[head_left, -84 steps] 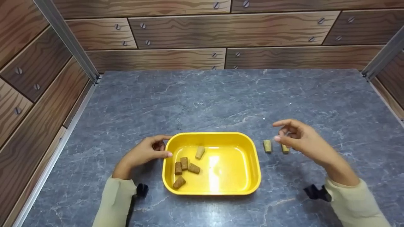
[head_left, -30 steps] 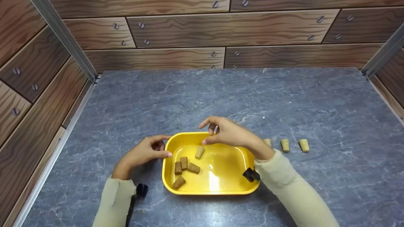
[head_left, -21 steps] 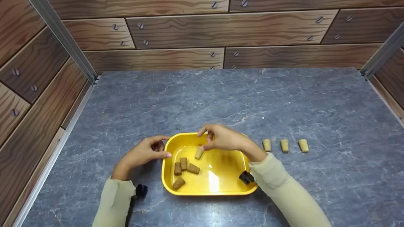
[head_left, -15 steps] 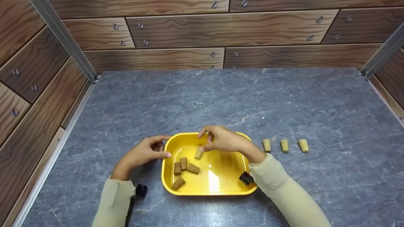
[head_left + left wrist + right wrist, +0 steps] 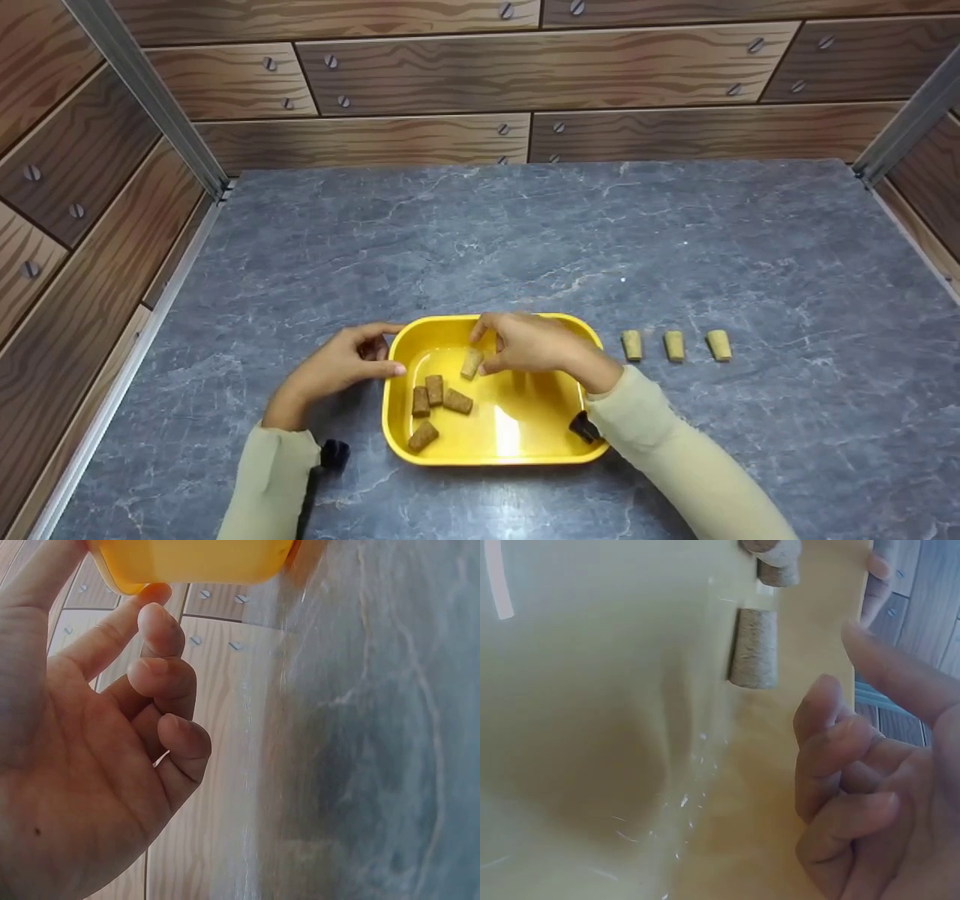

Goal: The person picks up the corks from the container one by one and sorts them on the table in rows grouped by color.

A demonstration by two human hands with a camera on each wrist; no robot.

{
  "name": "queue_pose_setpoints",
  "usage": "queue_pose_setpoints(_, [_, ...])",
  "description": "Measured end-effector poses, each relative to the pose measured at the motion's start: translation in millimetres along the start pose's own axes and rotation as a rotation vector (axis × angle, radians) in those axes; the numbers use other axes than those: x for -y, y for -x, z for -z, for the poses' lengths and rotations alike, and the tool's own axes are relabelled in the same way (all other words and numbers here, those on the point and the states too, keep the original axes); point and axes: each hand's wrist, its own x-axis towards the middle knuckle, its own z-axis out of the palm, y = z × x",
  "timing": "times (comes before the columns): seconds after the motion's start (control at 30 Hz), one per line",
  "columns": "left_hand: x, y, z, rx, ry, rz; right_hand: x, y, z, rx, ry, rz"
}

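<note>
A yellow plastic tray (image 5: 536, 439) holds several tapered corks. My left hand (image 5: 335, 373) grips its left end, thumb over the rim and index finger along the back corner; in the left wrist view, the other fingers curl loosely below the rim. Over the tray's back half hangs my right hand (image 5: 534, 343), its thumb and index finger spread beside a light cork (image 5: 472, 363). In the right wrist view this light cork (image 5: 754, 649) lies on the tray floor, with a gap between it and the visible fingers. Darker brown corks (image 5: 435, 391) lie grouped at the left.
Three light corks, the left one (image 5: 632, 345), middle one (image 5: 674, 346) and right one (image 5: 718, 345), stand in a row right of the tray on the grey marbled table (image 5: 450, 232). Wood-patterned panels (image 5: 420, 75) wall the back and sides.
My right hand has come left from the row into the tray, then lowered slightly by the light cork. A third light cork shows in the row. My left hand keeps its grip.
</note>
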Motion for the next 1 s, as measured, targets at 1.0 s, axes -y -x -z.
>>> queue_pose_setpoints(1.0, [1.2,0.1,-0.2,0.016,0.014,0.003,7.4,-10.0,-18.9,0.02,0.319,-0.067])
